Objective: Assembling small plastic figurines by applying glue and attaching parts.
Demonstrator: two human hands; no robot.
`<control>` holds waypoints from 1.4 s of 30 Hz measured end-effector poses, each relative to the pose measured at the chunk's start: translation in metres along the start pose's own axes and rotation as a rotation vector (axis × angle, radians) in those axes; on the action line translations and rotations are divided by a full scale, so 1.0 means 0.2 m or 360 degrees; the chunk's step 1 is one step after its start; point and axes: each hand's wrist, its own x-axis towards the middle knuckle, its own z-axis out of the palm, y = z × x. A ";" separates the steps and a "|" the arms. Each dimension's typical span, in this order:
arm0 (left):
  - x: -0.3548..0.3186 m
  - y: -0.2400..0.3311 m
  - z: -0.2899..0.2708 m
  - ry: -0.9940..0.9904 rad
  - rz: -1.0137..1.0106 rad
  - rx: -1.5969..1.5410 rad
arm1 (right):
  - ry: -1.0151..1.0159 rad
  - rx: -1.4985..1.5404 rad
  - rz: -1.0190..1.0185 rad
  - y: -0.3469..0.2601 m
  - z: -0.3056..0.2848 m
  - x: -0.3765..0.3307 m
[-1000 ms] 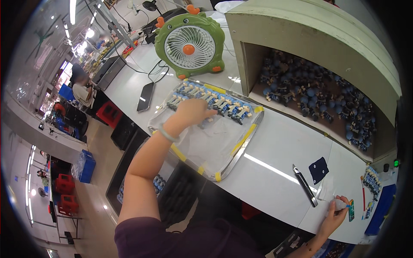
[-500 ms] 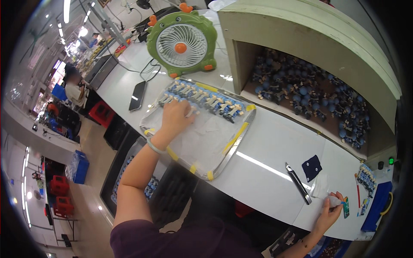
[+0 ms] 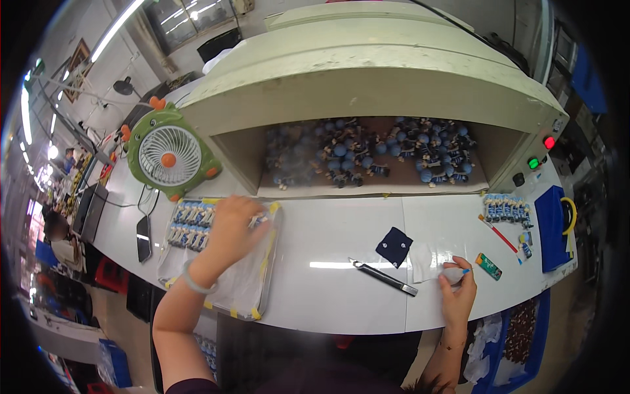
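Note:
My left hand (image 3: pixel 235 226) is raised over the shallow tray (image 3: pixel 264 282), which is lined with white sheet and edged with yellow tape. Motion smears its fingers, and I cannot make out whether they hold anything. Beneath and beside it, rows of small blue-and-white figurines (image 3: pixel 187 226) lie in the tray's far half, partly hidden by the hand. At the right, my right hand (image 3: pixel 457 289) is closed around a small translucent squeeze bottle (image 3: pixel 453 274) with a blue tip, resting close to the tabletop by a white tissue (image 3: pixel 425 264).
A craft knife (image 3: pixel 384 276) and dark cloth (image 3: pixel 394 247) lie mid-table. Behind stands a cream machine (image 3: pixel 380 85) with many figurines inside. A green fan (image 3: pixel 169 154) and phone (image 3: pixel 144 239) are left. Rightward are a green packet (image 3: pixel 489 266), red brush (image 3: pixel 500 235) and blue box (image 3: pixel 554 230).
The view has swung to the right, bringing the whole machine opening into sight. My left hand has lifted away from the figurine rows. My right hand still grips the bottle.

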 end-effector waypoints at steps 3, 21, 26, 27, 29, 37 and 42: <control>0.39 0.17 0.23 0.0071 0.0410 -0.0068 | -0.0009 -0.0011 0.0004 0.01 -0.01 0.00; 0.95 0.32 0.58 0.0015 0.0121 -0.0939 | -0.0017 -0.0029 -0.0001 -0.01 -0.02 0.01; 0.38 0.47 0.23 -0.0621 -0.0588 -0.2441 | 0.0520 -0.0232 -0.0433 0.03 -0.01 -0.06; 0.28 0.49 0.17 -0.0708 -0.0772 -0.2566 | 0.0713 -0.0256 -0.0698 0.05 -0.03 -0.09; 0.08 0.53 0.12 -0.0783 -0.1013 -0.2699 | 0.0784 -0.0167 -0.1066 0.01 0.00 -0.19; -0.44 0.63 0.29 -0.0941 -0.1088 -0.3126 | -0.0647 0.0551 -0.0889 -0.39 0.33 -0.31; -0.53 0.63 0.30 -0.0970 -0.0946 -0.3339 | -0.0871 0.0869 -0.0321 -0.35 0.31 -0.31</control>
